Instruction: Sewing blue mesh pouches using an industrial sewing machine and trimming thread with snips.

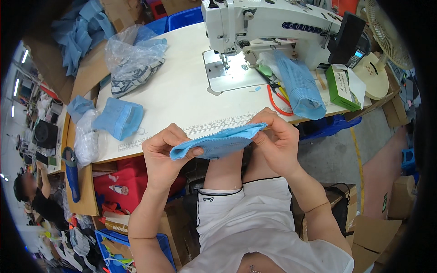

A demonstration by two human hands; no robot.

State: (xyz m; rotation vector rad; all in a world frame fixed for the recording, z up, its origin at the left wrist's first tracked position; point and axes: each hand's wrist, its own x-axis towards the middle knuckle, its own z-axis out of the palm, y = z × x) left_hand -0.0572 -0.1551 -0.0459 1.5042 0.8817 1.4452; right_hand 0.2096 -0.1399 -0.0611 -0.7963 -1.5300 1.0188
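Observation:
Between my two hands a light blue mesh fabric pouch (218, 144) is stretched just over the front edge of the table. My left hand (166, 152) pinches its left end, thumb on the near side. At the other end my right hand (276, 142) grips the corner between thumb and fingers. The pouch's long upper edge looks toothed, and its inside is hidden. Beyond it stands a white sewing machine (273, 27) with its needle area lit. On the table to the left lies another blue fabric piece (119, 118).
Red-handled scissors (278, 101) and a rolled blue mesh piece (300, 86) lie right of the machine plate. A green box (342, 88) and a fan (375, 73) stand at the right. Plastic bags (132, 54) sit at the back left. A person (41, 195) works far left.

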